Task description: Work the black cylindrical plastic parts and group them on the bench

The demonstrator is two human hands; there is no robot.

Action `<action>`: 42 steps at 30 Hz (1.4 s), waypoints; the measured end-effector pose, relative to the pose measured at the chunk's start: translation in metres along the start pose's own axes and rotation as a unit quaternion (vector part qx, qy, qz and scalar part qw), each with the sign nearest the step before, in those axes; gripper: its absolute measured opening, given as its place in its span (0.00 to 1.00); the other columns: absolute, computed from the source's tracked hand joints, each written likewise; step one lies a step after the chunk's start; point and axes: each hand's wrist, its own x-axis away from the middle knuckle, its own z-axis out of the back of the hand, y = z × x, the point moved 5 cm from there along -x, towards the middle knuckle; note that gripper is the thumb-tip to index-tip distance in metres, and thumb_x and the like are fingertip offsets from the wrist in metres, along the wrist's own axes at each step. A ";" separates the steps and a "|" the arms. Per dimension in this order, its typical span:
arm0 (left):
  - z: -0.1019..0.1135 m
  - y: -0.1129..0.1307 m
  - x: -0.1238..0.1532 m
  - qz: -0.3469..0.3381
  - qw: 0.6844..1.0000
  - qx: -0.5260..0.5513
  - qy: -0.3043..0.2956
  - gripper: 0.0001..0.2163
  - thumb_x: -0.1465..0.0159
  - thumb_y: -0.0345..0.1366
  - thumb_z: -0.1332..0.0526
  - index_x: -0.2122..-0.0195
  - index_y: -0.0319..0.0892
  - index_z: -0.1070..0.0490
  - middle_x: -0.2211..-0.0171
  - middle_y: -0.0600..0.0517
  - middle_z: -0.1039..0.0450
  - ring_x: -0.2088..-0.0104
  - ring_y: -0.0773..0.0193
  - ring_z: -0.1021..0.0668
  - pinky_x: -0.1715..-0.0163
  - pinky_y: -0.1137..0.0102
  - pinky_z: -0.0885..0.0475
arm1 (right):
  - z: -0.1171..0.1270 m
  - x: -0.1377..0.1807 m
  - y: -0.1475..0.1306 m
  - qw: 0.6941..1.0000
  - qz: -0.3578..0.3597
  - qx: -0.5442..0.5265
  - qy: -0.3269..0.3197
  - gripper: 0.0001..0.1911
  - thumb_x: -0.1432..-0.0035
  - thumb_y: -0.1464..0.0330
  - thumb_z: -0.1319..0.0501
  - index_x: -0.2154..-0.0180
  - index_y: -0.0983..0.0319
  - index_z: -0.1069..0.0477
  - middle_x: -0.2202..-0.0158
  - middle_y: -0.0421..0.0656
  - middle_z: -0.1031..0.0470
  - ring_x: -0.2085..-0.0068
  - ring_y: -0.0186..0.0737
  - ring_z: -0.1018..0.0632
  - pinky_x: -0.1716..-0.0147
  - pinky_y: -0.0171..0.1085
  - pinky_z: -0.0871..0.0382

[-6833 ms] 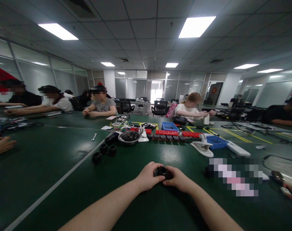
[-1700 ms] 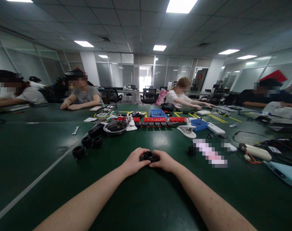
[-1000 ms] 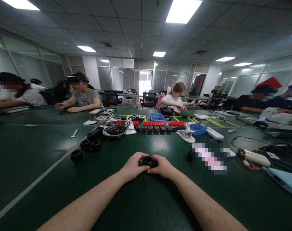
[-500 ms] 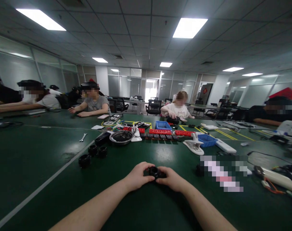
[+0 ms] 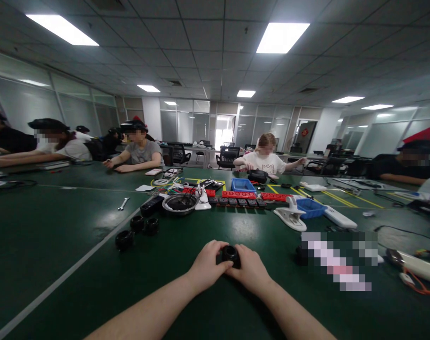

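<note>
Low over the green table, my left hand (image 5: pixel 210 261) and my right hand (image 5: pixel 249 265) close in from both sides on a small black wheel-like part (image 5: pixel 230 253). It is round and glossy, with a hollow in its top. Fingers and thumbs of both hands wrap its sides, and the thumbs meet at its near edge. Its lower side is hidden. Farther left on the table are similar black wheel-like parts (image 5: pixel 124 240), grouped near a pale seam line.
A wrench (image 5: pixel 123 204) lies at left. Across the middle are a round metal dish (image 5: pixel 180 203), red power strips (image 5: pixel 238 194), a white clamp stand (image 5: pixel 290 217) and a blue tray (image 5: pixel 311 208). Cables and a white device (image 5: pixel 418 270) fill the right. A co-worker (image 5: pixel 266 159) sits opposite.
My right hand has moved in closer around the black wheel-like part, its fingers now along the right side. The view has shifted slightly. The co-worker opposite has moved an arm outward.
</note>
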 end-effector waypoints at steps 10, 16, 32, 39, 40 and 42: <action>0.004 0.007 0.001 -0.025 0.999 0.013 -0.044 0.15 0.50 0.31 0.35 0.60 0.43 0.32 0.63 0.53 0.33 0.63 0.62 0.29 0.64 0.72 0.35 | 0.002 0.000 0.016 0.987 0.057 -0.121 -0.093 0.15 0.58 0.69 0.35 0.63 0.61 0.31 0.65 0.40 0.28 0.64 0.39 0.28 0.66 0.33 0.37; -0.004 -0.002 0.004 0.040 0.998 -0.023 0.043 0.14 0.52 0.33 0.34 0.64 0.41 0.34 0.65 0.50 0.34 0.63 0.58 0.30 0.63 0.66 0.36 | -0.004 -0.001 0.004 0.999 -0.023 -0.035 -0.013 0.11 0.58 0.68 0.38 0.69 0.63 0.35 0.71 0.44 0.29 0.69 0.43 0.29 0.71 0.36 0.40; 0.009 0.004 -0.002 -0.050 0.995 0.022 -0.083 0.19 0.49 0.30 0.36 0.55 0.44 0.32 0.63 0.52 0.32 0.64 0.63 0.29 0.63 0.71 0.34 | 0.003 -0.001 0.013 0.991 0.064 -0.088 -0.078 0.13 0.58 0.64 0.34 0.67 0.61 0.29 0.68 0.39 0.29 0.65 0.40 0.29 0.68 0.33 0.39; 0.001 0.000 0.000 0.009 1.000 -0.004 0.001 0.14 0.53 0.34 0.33 0.64 0.40 0.32 0.66 0.52 0.33 0.65 0.60 0.30 0.67 0.69 0.35 | -0.004 -0.001 0.008 0.999 -0.019 -0.030 -0.012 0.14 0.60 0.63 0.36 0.71 0.63 0.35 0.71 0.43 0.30 0.69 0.42 0.30 0.73 0.35 0.42; 0.000 -0.001 0.001 0.019 1.000 -0.010 0.017 0.14 0.53 0.34 0.34 0.65 0.40 0.32 0.66 0.51 0.34 0.65 0.59 0.30 0.66 0.67 0.36 | -0.005 -0.001 0.005 0.999 -0.026 -0.020 0.000 0.12 0.58 0.64 0.37 0.71 0.64 0.35 0.71 0.44 0.30 0.68 0.44 0.30 0.71 0.36 0.42; -0.001 -0.003 0.003 0.024 0.999 -0.016 0.035 0.14 0.52 0.33 0.34 0.64 0.40 0.33 0.65 0.50 0.34 0.63 0.58 0.31 0.64 0.66 0.36 | -0.005 0.001 0.000 0.999 -0.029 -0.010 0.012 0.09 0.56 0.67 0.40 0.70 0.64 0.35 0.70 0.46 0.30 0.67 0.46 0.30 0.69 0.38 0.42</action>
